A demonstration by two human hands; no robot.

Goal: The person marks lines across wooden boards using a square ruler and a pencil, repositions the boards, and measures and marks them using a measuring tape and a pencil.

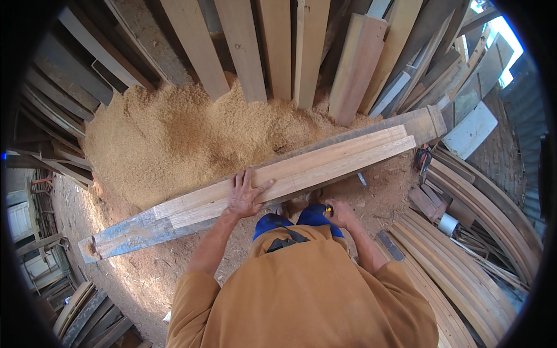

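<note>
My left hand (244,194) lies flat with its fingers spread across two pale planks. The rear plank (325,155) and the front plank (348,166) lie side by side, their ends staggered. Both rest lengthwise on a long, worn bench board (130,235) that slants up to the right. By my right thigh, apart from the planks, my right hand (342,214) is closed around a small yellow and black thing (329,209). Most of that thing is hidden in my fingers, so its kind does not show.
A large sawdust heap (174,133) rises behind the bench. Upright boards (243,52) lean along the back. At the right lie stacked planks (458,272), a white cylinder (447,224) and a dark cable bundle (423,158). A thin pale-blue strip (362,179) is beside the bench.
</note>
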